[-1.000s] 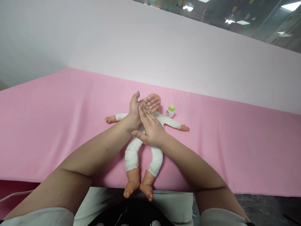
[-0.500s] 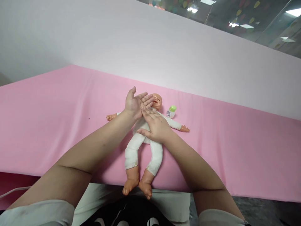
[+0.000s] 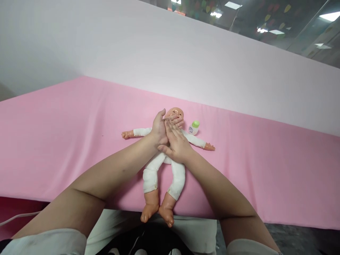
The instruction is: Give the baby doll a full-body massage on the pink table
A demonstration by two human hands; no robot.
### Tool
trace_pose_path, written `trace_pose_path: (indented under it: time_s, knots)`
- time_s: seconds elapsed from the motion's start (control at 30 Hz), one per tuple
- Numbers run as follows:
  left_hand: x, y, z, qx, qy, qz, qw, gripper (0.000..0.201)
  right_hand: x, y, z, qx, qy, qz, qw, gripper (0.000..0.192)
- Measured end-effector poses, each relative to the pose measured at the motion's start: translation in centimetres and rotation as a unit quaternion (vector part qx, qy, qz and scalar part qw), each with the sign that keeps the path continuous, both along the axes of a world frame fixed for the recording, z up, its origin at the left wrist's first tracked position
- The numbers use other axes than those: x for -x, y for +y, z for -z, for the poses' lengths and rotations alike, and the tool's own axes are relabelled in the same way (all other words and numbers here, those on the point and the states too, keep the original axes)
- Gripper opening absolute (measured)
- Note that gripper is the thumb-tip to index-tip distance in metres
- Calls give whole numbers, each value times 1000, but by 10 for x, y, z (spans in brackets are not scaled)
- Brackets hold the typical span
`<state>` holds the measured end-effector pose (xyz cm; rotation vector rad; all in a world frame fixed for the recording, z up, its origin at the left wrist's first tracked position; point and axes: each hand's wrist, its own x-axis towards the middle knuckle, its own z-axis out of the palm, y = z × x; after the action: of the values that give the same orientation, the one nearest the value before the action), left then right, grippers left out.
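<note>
A baby doll (image 3: pixel 151 173) with a white cloth body lies on its back, arms spread and feet toward me. Above its chest my left hand (image 3: pixel 160 128) is open, palm up, with the fingers stretched toward the doll's head. My right hand (image 3: pixel 177 143) lies flat across the left palm, palm down, its fingers extended and thumb apart. The two palms touch, and neither hand shows anything held. They hide the doll's chest and part of its face. Just right of the doll's head stands a small clear bottle (image 3: pixel 193 129) with a green cap, slightly tilted in view.
Pink cloth (image 3: pixel 69 141) covers the table, whose front edge is close to my body. Behind it rises a white wall (image 3: pixel 132 46) with a glass panel (image 3: pixel 252 24) above. A white cable (image 3: pixel 21 215) runs at the lower left.
My left hand has moved right and slightly down, sliding further under the right hand so the palms overlap more. More of the doll's arm on the left now shows.
</note>
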<state>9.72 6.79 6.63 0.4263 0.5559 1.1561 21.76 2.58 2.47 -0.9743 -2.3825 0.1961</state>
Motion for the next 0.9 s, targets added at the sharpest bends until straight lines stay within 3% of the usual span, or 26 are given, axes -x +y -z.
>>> trace_pose_path:
  time_s: [0.13, 0.37, 0.5, 0.63, 0.73, 0.9]
  knots:
    - [8, 7, 0, -21, 18, -17, 999, 64, -1, 4, 1, 22, -15, 29, 999, 103]
    - [36, 25, -2, -42, 41, -79, 995, 70, 11, -11, -3, 27, -15, -30, 999, 108]
    - [25, 20, 2, -49, 29, -43, 997, 67, 12, -15, -4, 17, 10, -55, 998, 111]
    - [2, 6, 5, -38, 5, 0, 999, 65, 2, -3, -2, 0, 11, -20, 1000, 109]
    - [-4, 4, 4, -22, 6, -2, 1000, 61, -7, 9, 0, -15, -18, 3, 1000, 110]
    - [16, 21, 3, -49, 23, -55, 997, 58, -13, 15, 1, -5, -40, -8, 999, 98]
